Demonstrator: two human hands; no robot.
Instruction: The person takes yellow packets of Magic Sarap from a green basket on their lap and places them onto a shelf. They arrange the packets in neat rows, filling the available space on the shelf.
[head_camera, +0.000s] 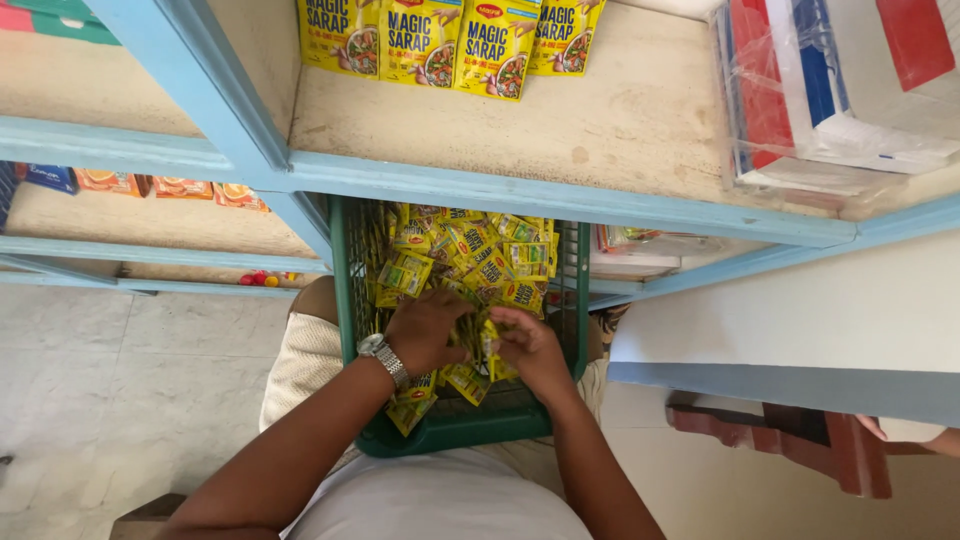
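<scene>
Blue shelving (560, 195) frames a green basket (460, 425) (on the lap); left hand (425, 330) and right hand (525, 345) pinch yellow sachets (470, 260), strips running lengthwise away from the body.

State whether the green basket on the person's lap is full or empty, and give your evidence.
Partly full: yellow sachets cover most of the green basket, and both hands dig among them.

Blue-framed shelf (560, 195) above: row of large yellow sachets (450, 40), plastic-wrapped red-white-blue stack (840, 90) at right. Orange packets (175, 186) on lower left shelf. Pale tiled floor (110, 400).
</scene>
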